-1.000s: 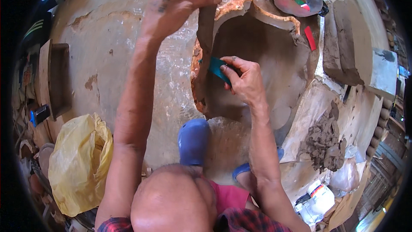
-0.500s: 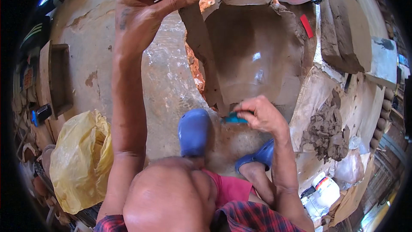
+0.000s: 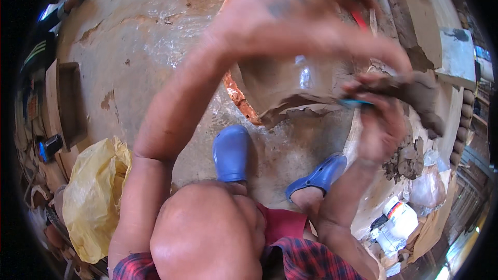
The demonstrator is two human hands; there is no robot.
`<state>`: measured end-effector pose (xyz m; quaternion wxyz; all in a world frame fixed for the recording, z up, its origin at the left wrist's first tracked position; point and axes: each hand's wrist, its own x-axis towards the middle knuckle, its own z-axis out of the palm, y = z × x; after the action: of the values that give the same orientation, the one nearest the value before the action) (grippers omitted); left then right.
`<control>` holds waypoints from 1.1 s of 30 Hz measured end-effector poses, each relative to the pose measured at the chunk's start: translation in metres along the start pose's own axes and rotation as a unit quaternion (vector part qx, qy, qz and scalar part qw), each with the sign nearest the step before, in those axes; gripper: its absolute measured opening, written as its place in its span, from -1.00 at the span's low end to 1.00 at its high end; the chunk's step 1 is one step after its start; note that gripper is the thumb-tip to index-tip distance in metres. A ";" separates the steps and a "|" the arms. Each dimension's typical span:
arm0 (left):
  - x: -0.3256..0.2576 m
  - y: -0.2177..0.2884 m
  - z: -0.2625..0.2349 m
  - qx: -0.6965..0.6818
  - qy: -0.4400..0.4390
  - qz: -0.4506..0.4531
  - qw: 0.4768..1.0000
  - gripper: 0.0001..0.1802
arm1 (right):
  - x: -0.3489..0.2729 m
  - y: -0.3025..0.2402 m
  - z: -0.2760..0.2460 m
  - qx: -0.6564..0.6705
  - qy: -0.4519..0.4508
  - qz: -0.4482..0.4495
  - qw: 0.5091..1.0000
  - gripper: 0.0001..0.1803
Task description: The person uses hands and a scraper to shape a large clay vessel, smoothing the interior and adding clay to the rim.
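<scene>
My left hand point(image 3: 311, 15) is smeared by motion. It reaches across above the clay-lined mould, its thumb stretched far from its fingers and nothing visible in its grip. My right hand point(image 3: 381, 122) is closed at the mould's right side around a thin teal tool point(image 3: 357, 102) and a limp strip of dark wet clay point(image 3: 415, 93) that hangs to the right. Below my left arm, the mould point(image 3: 239, 96) shows a chipped orange rim. Grey clay point(image 3: 270, 78) coats its inside, and a ragged clay edge point(image 3: 295, 105) runs along its near side. My left arm hides the far part.
Lumps of clay point(image 3: 407, 161) lie on a sheet at the right, near a white container point(image 3: 402, 220). A yellow plastic bag point(image 3: 96, 197) and a wooden box frame point(image 3: 67, 101) are at the left. My feet in blue clogs point(image 3: 231, 150) stand close before the mould.
My left hand has swung right from the mould's far left rim. My right hand has moved right and up with the teal tool, and the clay strip has left the mould's left side.
</scene>
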<state>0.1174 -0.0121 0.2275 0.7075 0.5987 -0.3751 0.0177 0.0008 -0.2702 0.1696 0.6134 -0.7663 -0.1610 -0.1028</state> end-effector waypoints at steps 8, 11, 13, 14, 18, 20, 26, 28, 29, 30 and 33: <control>-0.107 -0.161 -0.123 0.223 0.248 -0.307 0.891 -0.47 | -0.105 -0.058 -0.245 -0.275 0.296 0.156 0.901 -0.78; -0.126 -0.188 -0.117 0.094 0.251 -0.343 0.900 -0.46 | -0.193 -0.017 -0.329 -0.765 0.071 0.190 0.612 -0.68; -0.139 -0.169 -0.118 0.175 0.243 -0.327 0.896 -0.52 | -0.182 0.008 -0.259 -0.655 0.246 0.298 0.649 -0.70; -0.133 -0.163 -0.101 0.173 0.266 -0.333 0.888 -0.54 | -0.178 0.014 -0.241 -0.617 0.320 0.278 0.663 -0.69; -0.186 -0.122 -0.047 0.061 0.449 -0.403 0.795 -0.59 | -0.094 0.048 -0.112 -0.249 0.341 0.328 0.845 -0.67; -0.215 -0.094 -0.026 0.031 0.505 -0.395 0.767 -0.54 | -0.061 0.075 -0.058 -0.140 0.349 0.345 0.860 -0.67; -0.221 -0.060 0.003 0.103 0.535 -0.373 0.751 -0.46 | 0.006 0.121 0.009 0.045 0.348 0.368 0.861 -0.73; -0.189 -0.053 -0.004 0.258 0.514 -0.246 0.780 -0.40 | 0.015 0.129 0.022 0.052 0.351 0.370 0.858 -0.73; -0.163 -0.051 -0.010 0.266 0.451 -0.194 0.830 -0.41 | 0.018 0.131 0.025 0.049 0.354 0.374 0.856 -0.72; -0.136 -0.055 -0.008 0.263 0.387 -0.142 0.872 -0.42 | 0.016 0.132 0.021 0.041 0.363 0.377 0.851 -0.72; -0.033 -0.066 0.014 0.371 0.099 -0.106 0.917 -0.48 | 0.018 0.132 0.024 0.017 0.363 0.404 0.840 -0.75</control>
<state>0.1183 -0.0291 0.1543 0.4657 0.8496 -0.2042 0.1398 0.0656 -0.2704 0.0503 0.6280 -0.6607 0.3952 -0.1139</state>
